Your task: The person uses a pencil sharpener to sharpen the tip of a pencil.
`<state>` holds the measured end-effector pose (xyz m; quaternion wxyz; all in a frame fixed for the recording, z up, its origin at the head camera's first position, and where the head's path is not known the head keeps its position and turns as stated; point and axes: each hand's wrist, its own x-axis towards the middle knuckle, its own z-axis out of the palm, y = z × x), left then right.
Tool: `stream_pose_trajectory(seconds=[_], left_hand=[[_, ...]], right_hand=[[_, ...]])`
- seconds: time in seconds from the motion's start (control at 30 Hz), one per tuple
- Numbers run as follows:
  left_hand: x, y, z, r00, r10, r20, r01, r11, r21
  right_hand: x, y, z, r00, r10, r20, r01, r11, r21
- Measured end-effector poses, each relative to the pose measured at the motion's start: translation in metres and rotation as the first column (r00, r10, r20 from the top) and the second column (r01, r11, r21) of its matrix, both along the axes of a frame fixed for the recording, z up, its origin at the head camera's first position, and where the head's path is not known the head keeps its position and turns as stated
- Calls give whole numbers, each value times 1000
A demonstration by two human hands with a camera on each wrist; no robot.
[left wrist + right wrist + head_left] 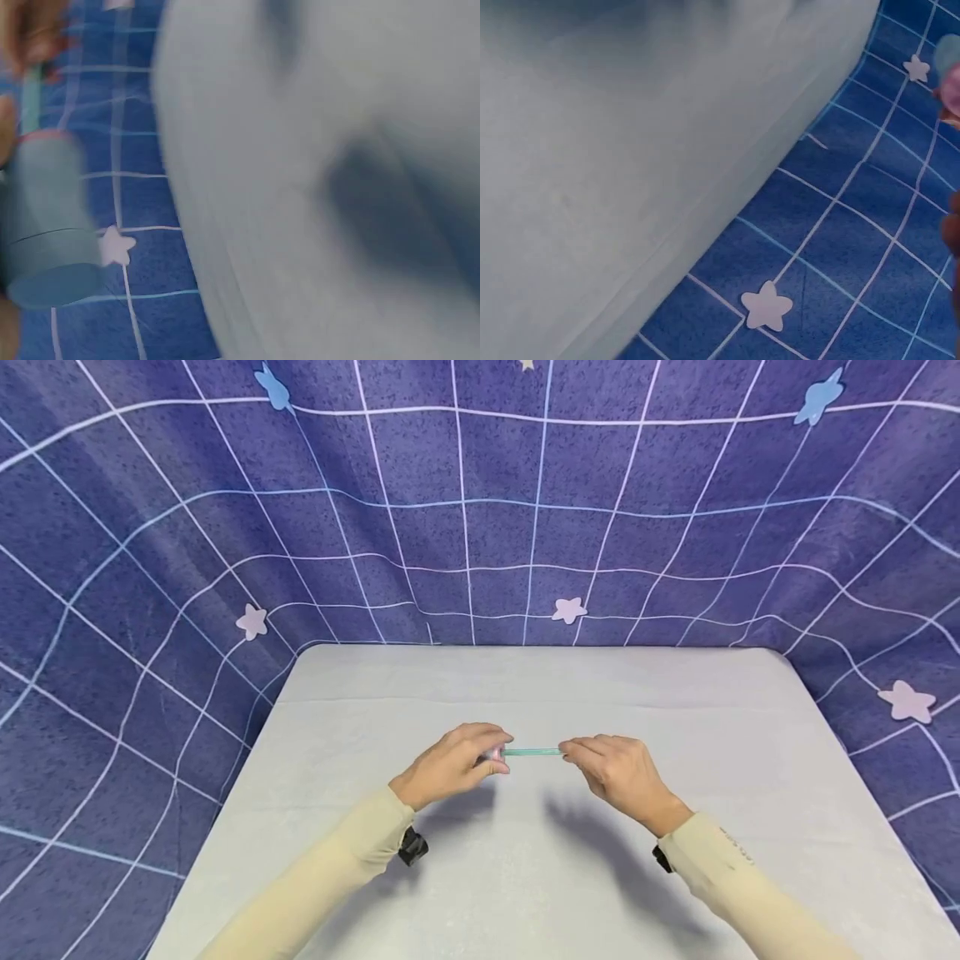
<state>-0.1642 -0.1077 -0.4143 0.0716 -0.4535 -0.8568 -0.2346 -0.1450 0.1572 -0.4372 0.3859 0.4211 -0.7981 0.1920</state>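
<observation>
My left hand [453,762] holds a small blue-grey cylinder [46,195] with a pink end, which lies between thumb and fingers above the table. Out of that pink end comes a thin teal stick [532,752], pointing right. The fingertips of my right hand [618,775] pinch the stick's far end, which they cover. In the right wrist view the cylinder's round pink end [952,90] shows at the right edge, with some fingers below it. Most of the cylinder is hidden by the left fingers in the head view.
A white-covered table [525,877] spreads beneath both hands, with their shadows on it. Behind and beside it hangs a blue curtain [495,535] with a grid of pale lines and stars. Dark wrist cameras [412,846] sit under the pale sleeves [330,868].
</observation>
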Motion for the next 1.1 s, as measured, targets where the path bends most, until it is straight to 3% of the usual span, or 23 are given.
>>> stream_pose_trajectory(seconds=[0.03, 0.07, 0.13, 0.17, 0.2, 0.3, 0.37, 0.43, 0.5, 0.57, 0.6, 0.63, 0.67, 0.7, 0.77, 0.8, 0.87, 0.9, 0.93, 1.0, 1.1], left_hand=[[2, 1, -1, 994, 2, -111, -4, 1000, -17], [3, 3, -3, 978, 2, -210, -10, 999, -39], [6, 6, -5, 927, -1, -374, -35, 995, -88], [7, 8, -7, 899, -7, -439, -48, 992, -114], [9, 10, -8, 871, -16, -491, -58, 989, -135], [13, 15, -12, 790, -42, -611, -84, 981, -176], [16, 16, -13, 752, -47, -657, -102, 977, -187], [17, 17, -12, 733, -48, -679, -118, 974, -195], [18, 18, -11, 735, -49, -676, -125, 971, -206], [17, 17, -9, 748, -52, -662, -124, 968, -216], [17, 16, -9, 758, -51, -650, -120, 969, -215], [16, 15, -9, 771, -49, -635, -114, 970, -213], [15, 14, -9, 788, -43, -614, -107, 973, -206], [15, 13, -9, 809, -37, -587, -98, 975, -197], [13, 11, -8, 847, -22, -531, -87, 980, -179], [12, 10, -8, 868, -12, -496, -80, 983, -165], [10, 8, -5, 907, 9, -421, -73, 988, -136], [9, 7, -4, 923, 18, -385, -70, 990, -123], [8, 6, -3, 936, 25, -350, -68, 992, -110], [5, 4, 1, 958, 31, -285, -58, 995, -86], [2, 2, 8, 978, 22, -209, -40, 996, -80]], right_hand=[[1, 0, 1, 997, 3, 79, -2, 1000, -11], [1, 1, 3, 987, 3, 161, 0, 1000, -20], [3, 3, 5, 933, 7, 359, 9, 999, -43], [4, 5, 6, 885, 9, 466, 18, 998, -54], [5, 6, 8, 822, 12, 569, 27, 998, -59], [4, 11, 11, 596, 55, 801, 21, 996, -84], [2, 14, 12, 445, 110, 889, -4, 993, -121], [0, 15, 11, 323, 161, 933, -35, 987, -159], [-2, 16, 10, 249, 190, 950, -51, 982, -183], [-3, 16, 8, 217, 200, 955, -54, 980, -193], [-3, 15, 7, 226, 194, 954, -51, 981, -188], [-3, 14, 6, 251, 182, 951, -44, 983, -176], [-2, 13, 5, 286, 170, 943, -34, 985, -167], [-1, 11, 4, 340, 149, 929, -23, 988, -151], [1, 8, 2, 490, 88, 867, 3, 995, -103], [2, 7, 1, 579, 49, 814, 22, 997, -76], [4, 5, -2, 735, -7, 678, 56, 997, -51], [5, 4, -3, 802, -27, 597, 70, 996, -48], [5, 4, -4, 853, -38, 521, 77, 996, -53], [6, 2, -7, 917, -39, 398, 76, 994, -76], [7, 1, -10, 958, -39, 283, 74, 991, -115]])
